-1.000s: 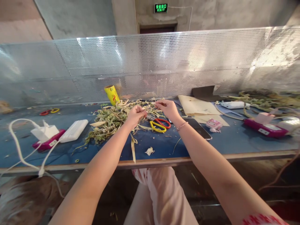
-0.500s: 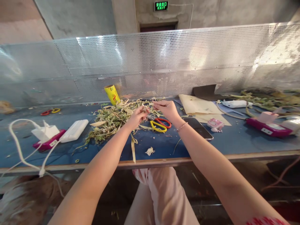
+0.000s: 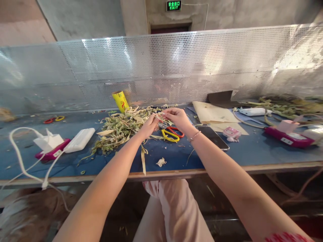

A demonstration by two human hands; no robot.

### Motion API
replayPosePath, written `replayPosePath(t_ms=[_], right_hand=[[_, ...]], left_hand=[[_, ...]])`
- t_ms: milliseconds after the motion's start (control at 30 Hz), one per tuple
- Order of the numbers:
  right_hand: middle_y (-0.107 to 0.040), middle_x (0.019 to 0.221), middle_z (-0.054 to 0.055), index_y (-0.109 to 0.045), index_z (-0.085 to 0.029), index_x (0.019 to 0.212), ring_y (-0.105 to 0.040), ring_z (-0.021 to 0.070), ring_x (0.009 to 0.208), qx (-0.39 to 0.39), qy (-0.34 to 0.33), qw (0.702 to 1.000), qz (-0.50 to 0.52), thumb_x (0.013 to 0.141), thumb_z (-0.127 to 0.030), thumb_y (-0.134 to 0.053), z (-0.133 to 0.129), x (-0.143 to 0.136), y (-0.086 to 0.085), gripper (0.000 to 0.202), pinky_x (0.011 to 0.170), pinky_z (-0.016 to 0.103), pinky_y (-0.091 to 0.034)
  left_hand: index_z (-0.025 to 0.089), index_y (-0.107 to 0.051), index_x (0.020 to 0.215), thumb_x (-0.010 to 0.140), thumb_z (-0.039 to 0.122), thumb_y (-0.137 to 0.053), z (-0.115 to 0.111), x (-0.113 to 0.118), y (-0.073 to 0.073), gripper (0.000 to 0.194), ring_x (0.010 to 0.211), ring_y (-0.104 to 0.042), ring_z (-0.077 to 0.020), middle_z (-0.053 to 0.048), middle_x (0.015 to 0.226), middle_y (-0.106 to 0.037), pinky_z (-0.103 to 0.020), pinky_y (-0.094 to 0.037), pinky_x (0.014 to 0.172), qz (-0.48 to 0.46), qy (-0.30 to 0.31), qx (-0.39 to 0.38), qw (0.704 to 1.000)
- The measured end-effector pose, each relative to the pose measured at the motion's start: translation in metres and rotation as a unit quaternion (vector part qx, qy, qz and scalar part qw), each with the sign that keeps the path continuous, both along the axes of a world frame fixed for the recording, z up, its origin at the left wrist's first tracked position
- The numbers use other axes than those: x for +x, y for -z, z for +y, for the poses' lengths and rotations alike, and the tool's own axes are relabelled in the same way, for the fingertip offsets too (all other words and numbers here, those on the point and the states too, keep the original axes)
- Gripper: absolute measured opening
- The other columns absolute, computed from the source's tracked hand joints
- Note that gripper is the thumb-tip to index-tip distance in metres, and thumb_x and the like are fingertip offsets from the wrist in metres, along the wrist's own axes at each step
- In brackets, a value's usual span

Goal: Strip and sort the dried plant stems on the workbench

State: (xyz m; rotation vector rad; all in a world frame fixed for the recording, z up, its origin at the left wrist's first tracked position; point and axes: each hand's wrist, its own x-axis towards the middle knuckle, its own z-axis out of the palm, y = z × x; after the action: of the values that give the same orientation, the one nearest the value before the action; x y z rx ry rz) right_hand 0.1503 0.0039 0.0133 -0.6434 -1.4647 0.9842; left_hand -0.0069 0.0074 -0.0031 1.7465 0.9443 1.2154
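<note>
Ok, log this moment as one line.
left hand: beside dried plant pile; right hand: near left; grip contents: unclear; nearest scissors: on blue table

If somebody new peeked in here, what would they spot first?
Probably the left hand and right hand, close together by the right side of a heap of dried-looking plants. Just below them in view lie scissors with red and yellow handles. A bright yellow tube sits behind the heap, and a green EXIT sign glows up top.
</note>
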Motion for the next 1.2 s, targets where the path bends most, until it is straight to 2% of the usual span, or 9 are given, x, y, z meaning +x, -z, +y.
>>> replayPosePath(t_ms=[100, 267, 367, 500, 633, 800, 967, 1200], right_hand=[[-0.067, 0.073, 0.002, -0.065, -0.018, 0.076, -0.061, 0.0112, 0.067, -0.014, -0.019, 1.000, 0.013, 0.060, -0.040, -0.068, 0.001, -0.002, 0.001, 0.027, 0.071, 0.029, -0.051], [-0.065, 0.067, 0.000, -0.064, -0.018, 0.073, -0.057, 0.0091, 0.062, -0.008, -0.001, 1.000, -0.025, 0.064, -0.035, -0.065, 0.000, -0.005, 0.002, 0.020, 0.068, 0.026, -0.050], [-0.065, 0.068, 0.001, -0.064, -0.017, 0.073, -0.058, 0.0094, 0.063, 0.002, 0.014, 0.999, -0.048, 0.065, -0.034, -0.064, 0.000, -0.006, 0.003, 0.018, 0.068, 0.026, -0.049], [-0.066, 0.068, 0.002, -0.065, -0.017, 0.076, -0.059, 0.0118, 0.065, 0.015, 0.037, 0.998, -0.055, 0.067, -0.033, -0.062, -0.001, -0.007, 0.005, 0.019, 0.068, 0.029, -0.050], [-0.068, 0.077, 0.004, -0.067, -0.018, 0.079, -0.062, 0.0151, 0.071, 0.056, 0.070, 0.992, -0.084, 0.070, -0.029, -0.059, 0.000, -0.009, 0.008, 0.016, 0.072, 0.032, -0.050], [-0.067, 0.080, 0.005, -0.068, -0.018, 0.080, -0.061, 0.0153, 0.074, 0.144, 0.147, 0.966, -0.157, 0.072, -0.021, -0.055, -0.002, -0.009, 0.010, 0.016, 0.072, 0.031, -0.048], [-0.065, 0.076, 0.005, -0.067, -0.018, 0.074, -0.058, 0.0136, 0.071, 0.221, 0.167, 0.940, -0.201, 0.073, -0.016, -0.053, -0.005, -0.008, 0.006, 0.014, 0.069, 0.028, -0.046], [-0.064, 0.074, 0.004, -0.068, -0.018, 0.076, -0.055, 0.0118, 0.068, 0.221, 0.147, 0.941, -0.211, 0.074, -0.014, -0.052, -0.005, -0.009, 0.005, 0.016, 0.064, 0.026, -0.045]], left_hand=[[0.021, -0.051, 0.093, 0.068, 0.058, -0.054, 0.000, 0.001, -0.001, 0.045, 0.050, -0.037, -0.0069, -0.003, 0.083, -0.057, -0.024, -0.030, 0.049, 0.008, 0.055, -0.029, 0.998], [0.020, -0.052, 0.098, 0.068, 0.050, -0.059, -0.001, 0.003, -0.002, 0.043, 0.050, -0.036, -0.0060, 0.002, 0.070, -0.049, -0.022, -0.027, 0.048, -0.023, 0.079, -0.078, 0.993], [0.019, -0.054, 0.095, 0.066, 0.051, -0.060, 0.000, 0.003, -0.002, 0.044, 0.049, -0.034, -0.0053, 0.002, 0.067, -0.047, -0.021, -0.025, 0.046, -0.047, 0.097, -0.092, 0.990], [0.019, -0.054, 0.093, 0.066, 0.056, -0.057, 0.001, 0.002, -0.001, 0.046, 0.047, -0.030, -0.0048, 0.002, 0.066, -0.047, -0.022, -0.023, 0.045, -0.038, 0.095, -0.069, 0.992], [0.017, -0.053, 0.087, 0.065, 0.057, -0.058, -0.001, 0.003, -0.004, 0.046, 0.045, -0.028, -0.0051, 0.005, 0.055, -0.036, -0.022, -0.021, 0.044, -0.019, 0.092, -0.049, 0.994], [0.016, -0.052, 0.077, 0.066, 0.058, -0.057, -0.006, 0.005, -0.008, 0.044, 0.041, -0.027, -0.0047, 0.007, 0.048, -0.030, -0.022, -0.020, 0.044, -0.016, 0.076, -0.042, 0.996], [0.015, -0.053, 0.070, 0.068, 0.055, -0.057, -0.005, 0.006, -0.005, 0.041, 0.040, -0.029, -0.0042, 0.007, 0.045, -0.032, -0.020, -0.021, 0.041, -0.066, 0.073, -0.046, 0.994], [0.014, -0.052, 0.063, 0.065, 0.039, -0.065, -0.010, 0.011, -0.009, 0.028, 0.040, -0.032, -0.0026, 0.004, 0.050, -0.044, -0.018, -0.022, 0.039, -0.171, 0.055, -0.100, 0.979]])
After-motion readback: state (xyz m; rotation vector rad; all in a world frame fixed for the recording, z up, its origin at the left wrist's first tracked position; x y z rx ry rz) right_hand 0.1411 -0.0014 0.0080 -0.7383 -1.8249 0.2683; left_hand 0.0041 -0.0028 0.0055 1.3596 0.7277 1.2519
